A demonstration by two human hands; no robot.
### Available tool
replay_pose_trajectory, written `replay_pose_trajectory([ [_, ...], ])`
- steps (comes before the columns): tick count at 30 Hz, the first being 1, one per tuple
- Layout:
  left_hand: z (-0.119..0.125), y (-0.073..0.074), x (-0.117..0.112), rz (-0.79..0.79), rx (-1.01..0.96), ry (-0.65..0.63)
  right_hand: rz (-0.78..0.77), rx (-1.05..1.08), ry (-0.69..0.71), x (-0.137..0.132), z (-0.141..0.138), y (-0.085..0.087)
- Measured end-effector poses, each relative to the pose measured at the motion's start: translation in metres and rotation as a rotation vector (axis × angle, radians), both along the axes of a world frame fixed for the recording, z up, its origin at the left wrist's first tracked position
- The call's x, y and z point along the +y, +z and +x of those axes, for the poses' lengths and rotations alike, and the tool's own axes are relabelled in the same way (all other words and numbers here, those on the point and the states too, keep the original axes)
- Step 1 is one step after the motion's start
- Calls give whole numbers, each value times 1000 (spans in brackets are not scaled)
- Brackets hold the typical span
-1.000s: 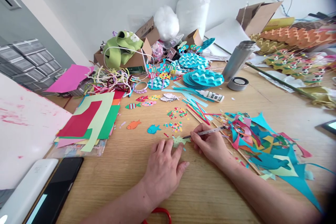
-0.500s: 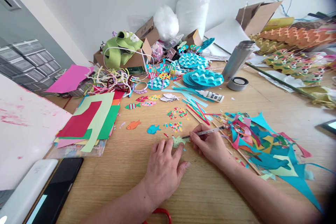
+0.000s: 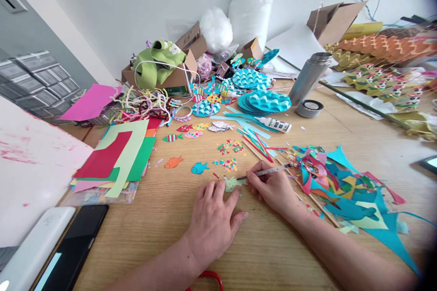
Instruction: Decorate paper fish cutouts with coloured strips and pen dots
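Observation:
A small light-green paper fish point(image 3: 233, 184) with dark dots lies flat on the wooden table. My left hand point(image 3: 215, 209) rests on the table with its fingers spread, the fingertips touching the fish's left and lower edge. Between the thumb and fingers of my right hand point(image 3: 273, 187) is a pen point(image 3: 268, 172), its dark tip at the right part of the fish. Just beyond lie a blue paper fish point(image 3: 200, 168), an orange paper fish point(image 3: 174, 162) and little heaps of coloured paper dots point(image 3: 229, 164).
Paper scraps point(image 3: 341, 186) and thin wooden sticks point(image 3: 324, 211) lie to the right. A glue bottle point(image 3: 277, 125) and a steel flask point(image 3: 310, 77) stand or lie farther back. Coloured sheets point(image 3: 139, 159) and a phone point(image 3: 73, 245) are at left. Red handles point(image 3: 215, 275) show at the front edge.
Both hands stay almost where they were. The pen tip still sits at the right part of the green fish, with only a slight shift.

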State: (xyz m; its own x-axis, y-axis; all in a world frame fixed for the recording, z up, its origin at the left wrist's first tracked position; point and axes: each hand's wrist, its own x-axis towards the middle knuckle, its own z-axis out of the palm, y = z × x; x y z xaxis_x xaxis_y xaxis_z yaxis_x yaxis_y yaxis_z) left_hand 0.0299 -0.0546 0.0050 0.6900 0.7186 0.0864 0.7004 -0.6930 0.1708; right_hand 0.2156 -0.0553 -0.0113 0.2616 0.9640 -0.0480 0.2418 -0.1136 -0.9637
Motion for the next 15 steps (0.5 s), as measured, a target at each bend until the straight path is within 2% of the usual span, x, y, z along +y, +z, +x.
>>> replay_pose_trajectory([
  [15,0,0,0,18,3,1,-4,-12,-3,-1,-1,0],
])
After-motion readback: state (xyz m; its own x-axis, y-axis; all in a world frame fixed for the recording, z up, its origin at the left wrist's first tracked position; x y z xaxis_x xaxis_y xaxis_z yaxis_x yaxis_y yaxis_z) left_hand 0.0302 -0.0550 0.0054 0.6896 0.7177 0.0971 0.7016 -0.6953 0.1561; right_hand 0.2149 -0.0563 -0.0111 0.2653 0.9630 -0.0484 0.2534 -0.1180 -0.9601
